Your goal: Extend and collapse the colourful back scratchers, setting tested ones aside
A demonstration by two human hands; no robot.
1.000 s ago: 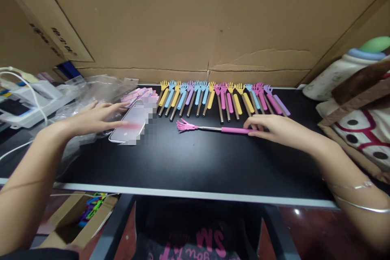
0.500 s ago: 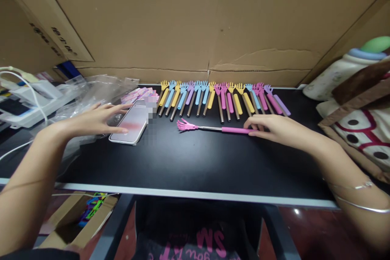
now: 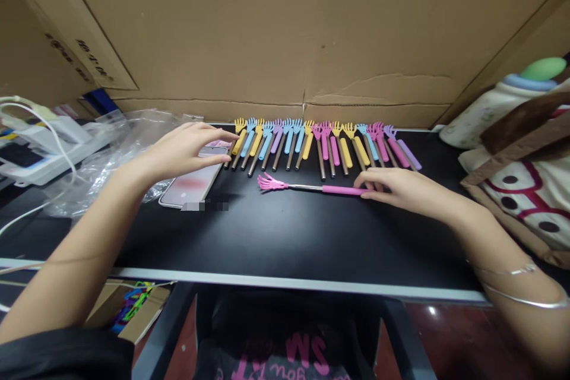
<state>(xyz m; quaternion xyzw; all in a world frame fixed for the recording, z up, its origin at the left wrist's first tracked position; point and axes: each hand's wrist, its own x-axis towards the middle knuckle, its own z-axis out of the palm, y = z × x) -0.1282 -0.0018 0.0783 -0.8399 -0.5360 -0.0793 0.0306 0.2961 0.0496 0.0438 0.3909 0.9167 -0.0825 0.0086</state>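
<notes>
Black desk (image 3: 285,243), cardboard wall (image 3: 285,29)

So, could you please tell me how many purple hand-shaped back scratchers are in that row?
2. One purple hand-shaped back scratcher lies left of the row's middle, between two blue ones; the other ends the row on the right. None seems hidden.

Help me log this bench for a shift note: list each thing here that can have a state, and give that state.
pink back scratcher: extended, lying flat crosswise, handle under the right hand.
row of back scratchers: collapsed, side by side, heads toward the cardboard.
phone: flat, screen up.
left hand: open, raised over the phone's far end.
plastic bags: crumpled, heaped left.
</notes>
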